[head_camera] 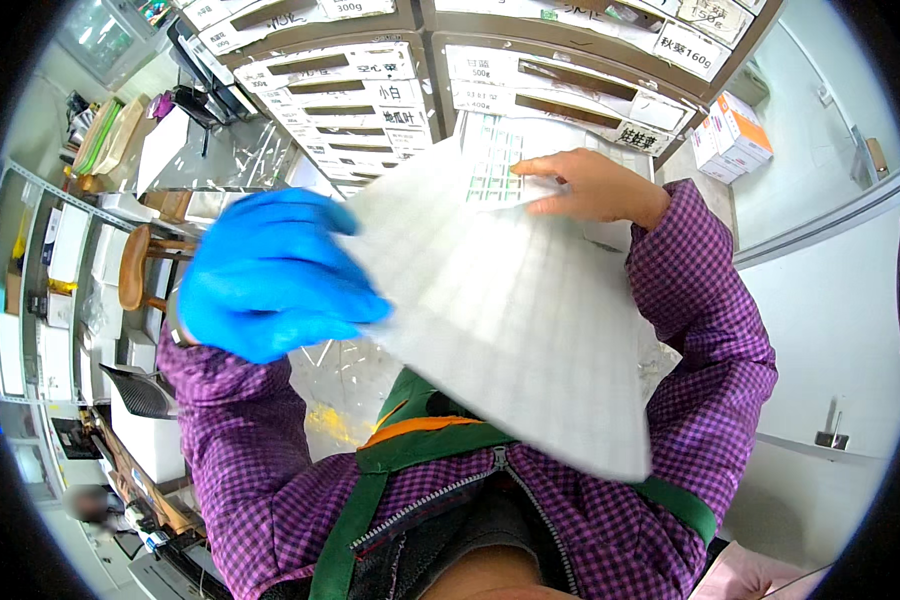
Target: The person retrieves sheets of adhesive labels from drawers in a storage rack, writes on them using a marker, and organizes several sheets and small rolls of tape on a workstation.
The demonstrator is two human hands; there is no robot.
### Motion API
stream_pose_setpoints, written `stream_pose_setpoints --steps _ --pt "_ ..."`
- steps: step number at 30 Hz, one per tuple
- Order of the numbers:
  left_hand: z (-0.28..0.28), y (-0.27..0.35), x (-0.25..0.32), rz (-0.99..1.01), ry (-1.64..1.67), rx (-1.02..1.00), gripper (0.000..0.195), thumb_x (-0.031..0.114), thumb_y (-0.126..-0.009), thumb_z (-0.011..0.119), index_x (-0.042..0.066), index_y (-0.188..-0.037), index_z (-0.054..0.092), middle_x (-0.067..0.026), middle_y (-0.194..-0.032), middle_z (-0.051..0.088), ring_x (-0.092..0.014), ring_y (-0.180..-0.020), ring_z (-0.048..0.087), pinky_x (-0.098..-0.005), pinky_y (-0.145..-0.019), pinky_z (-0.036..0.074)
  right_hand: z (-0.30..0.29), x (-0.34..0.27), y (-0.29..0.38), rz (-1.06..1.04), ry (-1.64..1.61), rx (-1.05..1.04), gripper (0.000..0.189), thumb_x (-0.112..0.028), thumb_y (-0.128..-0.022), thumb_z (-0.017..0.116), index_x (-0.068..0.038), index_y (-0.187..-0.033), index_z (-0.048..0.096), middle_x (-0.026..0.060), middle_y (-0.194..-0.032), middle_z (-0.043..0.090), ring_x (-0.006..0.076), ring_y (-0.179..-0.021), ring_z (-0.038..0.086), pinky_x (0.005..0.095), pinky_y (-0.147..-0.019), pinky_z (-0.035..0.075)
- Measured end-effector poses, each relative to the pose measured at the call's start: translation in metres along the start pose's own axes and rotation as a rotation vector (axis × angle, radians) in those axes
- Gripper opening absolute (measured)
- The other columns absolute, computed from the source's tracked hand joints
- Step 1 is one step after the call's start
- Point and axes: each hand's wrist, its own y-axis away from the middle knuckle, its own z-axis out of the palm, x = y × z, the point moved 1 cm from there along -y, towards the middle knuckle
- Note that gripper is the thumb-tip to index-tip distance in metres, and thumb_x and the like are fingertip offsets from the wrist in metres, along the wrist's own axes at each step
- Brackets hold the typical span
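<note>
My left hand (281, 274), in a blue glove, pinches the left edge of a large white sheet (510, 322), which is blurred and held over my apron. Bare, my right hand (589, 184) is at the sheet's upper right edge, with its index finger at a piece with green-printed labels (495, 161). The thumb lies near the sheet's edge; whether it grips the sheet or the labels I cannot tell. Behind the labels stands a drawer cabinet (439, 71), its drawer fronts bearing labels with writing.
On the left are a desk (247, 150), a wooden stool (133, 268) and metal shelving with boxes (41, 300). White and orange boxes (731, 139) stand right of the cabinet, near a white door (832, 322). A person is at the far lower left.
</note>
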Motion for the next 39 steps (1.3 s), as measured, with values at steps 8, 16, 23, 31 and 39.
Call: stream_pose_setpoints --steps 8,16,23,31,39 --pt "-0.144 0.209 -0.08 -0.596 -0.074 0.971 0.019 0.011 -0.093 0.066 0.0 -0.109 0.07 -0.0058 -0.102 0.07 -0.011 -0.092 0.062 -0.0255 -0.087 0.047 0.005 -0.036 0.049 0.038 -0.093 0.286 0.062 -0.017 -0.082 0.075 -0.009 -0.139 0.052 0.0146 -0.131 0.061 0.0304 -0.115 0.06 0.0393 -0.1 0.047" --pt "-0.162 0.324 -0.129 -0.845 0.024 1.17 0.025 0.015 -0.096 0.063 0.0 -0.115 0.067 -0.0062 -0.11 0.069 -0.014 -0.094 0.064 -0.0269 -0.086 0.049 0.043 -0.094 0.07 0.256 -0.078 0.391 0.049 -0.016 -0.081 0.074 -0.001 -0.125 0.061 0.0192 -0.122 0.064 0.0334 -0.112 0.061 0.0399 -0.095 0.048" --pt "-0.099 0.43 -0.15 -1.176 0.077 1.158 0.029 0.023 -0.095 0.062 0.0 -0.111 0.067 -0.0047 -0.105 0.065 -0.015 -0.097 0.057 -0.031 -0.09 0.046 0.089 -0.135 -0.032 0.348 -0.194 0.836 0.022 0.003 -0.088 0.063 0.001 -0.109 0.069 0.0137 -0.102 0.072 0.0228 -0.094 0.069 0.0317 -0.086 0.052" --pt "-0.029 0.526 -0.048 -1.404 0.708 1.171 0.044 0.021 -0.089 0.068 -0.005 -0.123 0.06 -0.0096 -0.114 0.066 -0.018 -0.101 0.063 -0.0309 -0.092 0.048 0.219 -0.167 -0.257 -0.189 -0.592 0.132 0.02 -0.005 -0.089 0.065 0.001 -0.108 0.067 0.0153 -0.095 0.072 0.0228 -0.082 0.071 0.0313 -0.072 0.054" --pt "-0.079 0.656 0.005 -1.307 0.273 1.93 0.046 0.021 -0.094 0.059 -0.001 -0.134 0.05 -0.013 -0.124 0.061 -0.023 -0.11 0.061 -0.0369 -0.096 0.048 0.218 -0.22 -0.507 -0.319 -0.333 0.088 0.023 -0.019 -0.088 0.068 -0.001 -0.102 0.07 0.0154 -0.081 0.071 0.0233 -0.07 0.07 0.0312 -0.063 0.052"
